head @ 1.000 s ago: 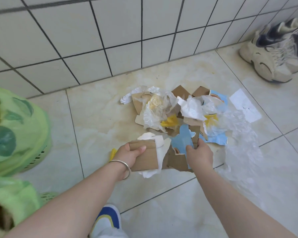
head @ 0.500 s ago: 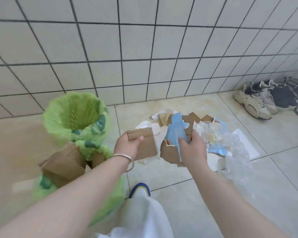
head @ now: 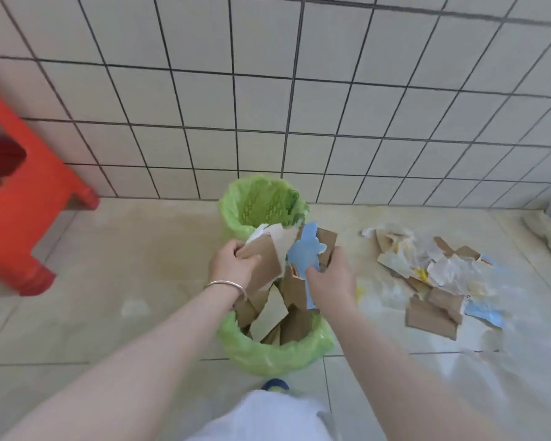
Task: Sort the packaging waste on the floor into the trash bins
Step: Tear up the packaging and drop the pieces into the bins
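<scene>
Near bin (head: 268,356): full of brown cardboard scraps (head: 275,316). Far bin (head: 261,202): nothing visible inside its liner. Left hand (head: 233,265) grips brown card (head: 264,262); right hand (head: 331,281) grips blue card (head: 306,253), above the near bin.

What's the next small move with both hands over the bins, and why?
Probably lower both hands and let go into the near bin. The left hand grips brown cardboard and the right hand grips a blue-faced piece, both directly above that bin, which already holds cardboard scraps. The far bin shows no cardboard.
</scene>
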`<state>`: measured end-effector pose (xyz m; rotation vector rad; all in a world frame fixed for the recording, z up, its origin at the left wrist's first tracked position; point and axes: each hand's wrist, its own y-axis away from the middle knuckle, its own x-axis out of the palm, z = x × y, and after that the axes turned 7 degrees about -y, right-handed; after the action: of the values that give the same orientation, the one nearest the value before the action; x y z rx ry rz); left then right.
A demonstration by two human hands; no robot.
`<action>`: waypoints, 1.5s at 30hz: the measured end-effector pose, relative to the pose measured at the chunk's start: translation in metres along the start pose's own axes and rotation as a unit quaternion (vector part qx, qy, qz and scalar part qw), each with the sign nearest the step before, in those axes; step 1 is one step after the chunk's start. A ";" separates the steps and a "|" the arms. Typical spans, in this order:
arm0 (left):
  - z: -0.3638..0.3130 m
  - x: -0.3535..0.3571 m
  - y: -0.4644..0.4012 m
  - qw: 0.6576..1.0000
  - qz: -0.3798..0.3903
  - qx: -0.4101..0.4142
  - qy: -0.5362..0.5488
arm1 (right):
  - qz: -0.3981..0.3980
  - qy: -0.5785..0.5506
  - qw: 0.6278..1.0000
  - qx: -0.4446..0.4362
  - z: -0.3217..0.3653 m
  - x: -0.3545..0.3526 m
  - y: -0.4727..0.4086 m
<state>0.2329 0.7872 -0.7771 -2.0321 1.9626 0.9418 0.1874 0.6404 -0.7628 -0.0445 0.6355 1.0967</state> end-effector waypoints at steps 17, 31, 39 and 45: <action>0.096 0.110 -0.051 0.842 0.273 -0.021 -0.465 | 0.203 0.152 0.952 0.169 -0.093 0.112 -0.058; 0.004 0.074 -0.017 0.700 0.098 0.215 -0.674 | 0.104 0.189 0.976 0.030 -0.059 0.039 -0.040; -0.080 0.127 0.050 0.742 0.144 0.264 -0.600 | 0.032 0.063 0.996 0.045 -0.070 -0.082 -0.012; -0.114 0.207 0.069 0.744 0.215 0.308 -0.552 | -0.061 0.000 0.995 0.083 -0.113 -0.162 -0.030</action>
<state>0.1916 0.5442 -0.7774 -0.3898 1.6155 1.0004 0.1124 0.4560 -0.7830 0.0603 0.7127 0.9229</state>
